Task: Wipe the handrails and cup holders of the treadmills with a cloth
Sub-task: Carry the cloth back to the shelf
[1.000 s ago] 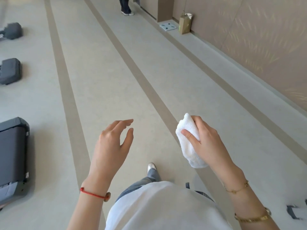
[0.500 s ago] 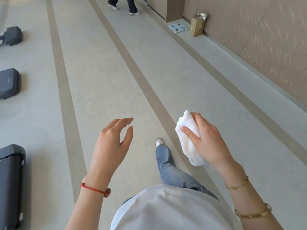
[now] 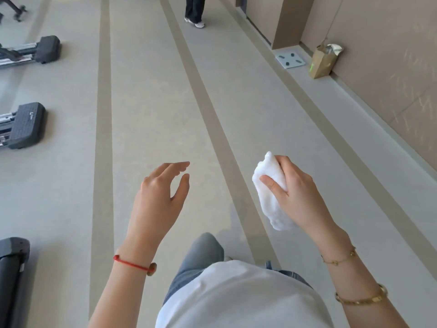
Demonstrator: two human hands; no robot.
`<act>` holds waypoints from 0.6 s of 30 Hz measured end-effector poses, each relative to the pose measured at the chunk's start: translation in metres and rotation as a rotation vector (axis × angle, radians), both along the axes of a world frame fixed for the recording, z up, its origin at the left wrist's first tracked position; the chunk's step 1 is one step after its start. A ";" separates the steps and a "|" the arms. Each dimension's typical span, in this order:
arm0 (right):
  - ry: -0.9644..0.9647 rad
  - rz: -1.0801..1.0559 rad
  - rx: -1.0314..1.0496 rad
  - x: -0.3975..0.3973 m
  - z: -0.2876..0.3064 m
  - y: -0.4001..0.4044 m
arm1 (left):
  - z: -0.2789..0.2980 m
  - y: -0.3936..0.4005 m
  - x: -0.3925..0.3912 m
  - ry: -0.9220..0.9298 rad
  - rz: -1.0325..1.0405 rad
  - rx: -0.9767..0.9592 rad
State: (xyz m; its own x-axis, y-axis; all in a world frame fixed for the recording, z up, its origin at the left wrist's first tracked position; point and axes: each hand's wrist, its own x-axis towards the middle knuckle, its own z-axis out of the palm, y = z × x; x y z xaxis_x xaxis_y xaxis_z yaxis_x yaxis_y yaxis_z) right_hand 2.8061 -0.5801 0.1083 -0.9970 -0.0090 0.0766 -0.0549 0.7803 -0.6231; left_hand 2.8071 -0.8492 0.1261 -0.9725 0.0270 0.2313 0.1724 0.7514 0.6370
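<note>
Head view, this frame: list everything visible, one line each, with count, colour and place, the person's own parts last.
cloth: one, white, bunched in the right hand.
machine ends: three, dark grey or black, along the left edge of the floor.
floor stripes: three, tan, running lengthwise on the grey floor.
paper bag: one, brown, standing against the right wall.
scale: one, pale blue with dark marks, flat on the floor left of the bag.
other person: one, dark trousers and white shoes, far down the aisle; only the legs show.
bracelets: three; red cord on the left wrist, two gold on the right.
left hand: fingers relaxed, holding nothing.
right hand: grips the cloth.
</note>
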 end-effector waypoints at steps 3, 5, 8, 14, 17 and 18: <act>-0.007 0.011 -0.001 -0.072 -0.008 0.001 | -0.008 0.001 -0.072 -0.003 0.013 0.002; -0.003 0.012 -0.003 -0.123 -0.018 0.000 | -0.016 0.001 -0.124 0.001 0.010 0.003; -0.016 0.005 -0.009 -0.205 -0.029 -0.001 | -0.025 0.000 -0.209 0.013 0.008 -0.005; 0.002 -0.051 -0.004 -0.375 -0.024 0.000 | -0.018 -0.001 -0.393 0.052 -0.043 -0.030; -0.008 -0.085 -0.021 -0.446 -0.018 0.001 | -0.012 0.002 -0.476 0.062 -0.084 -0.037; -0.013 -0.097 -0.027 -0.467 -0.017 0.001 | -0.011 0.004 -0.502 0.059 -0.100 -0.036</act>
